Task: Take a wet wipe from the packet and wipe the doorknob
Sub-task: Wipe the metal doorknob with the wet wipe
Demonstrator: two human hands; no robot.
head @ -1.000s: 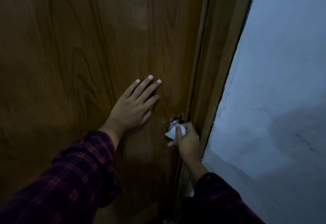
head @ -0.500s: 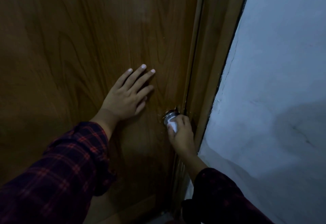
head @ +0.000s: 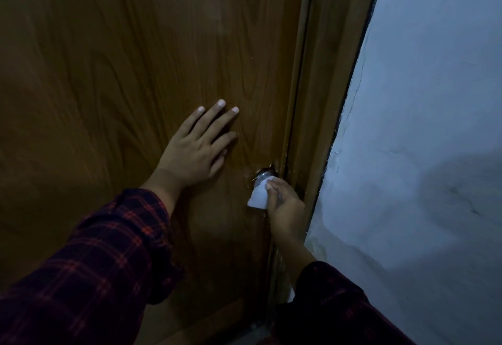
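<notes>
A round metal doorknob (head: 264,177) sticks out of the brown wooden door (head: 135,73) near its right edge. My right hand (head: 285,203) grips a white wet wipe (head: 259,196) and presses it against the knob's lower side; the wipe hangs out to the left of my fingers. My left hand (head: 198,149) lies flat on the door, fingers spread, up and to the left of the knob. The packet is not in view.
The wooden door frame (head: 320,100) runs along the door's right edge. A pale plastered wall (head: 421,154) with cracks fills the right side. Both arms wear dark red plaid sleeves. The light is dim.
My right hand has shifted on the knob, and more of the wipe now shows to the left of my fingers. My left hand stays flat on the door.
</notes>
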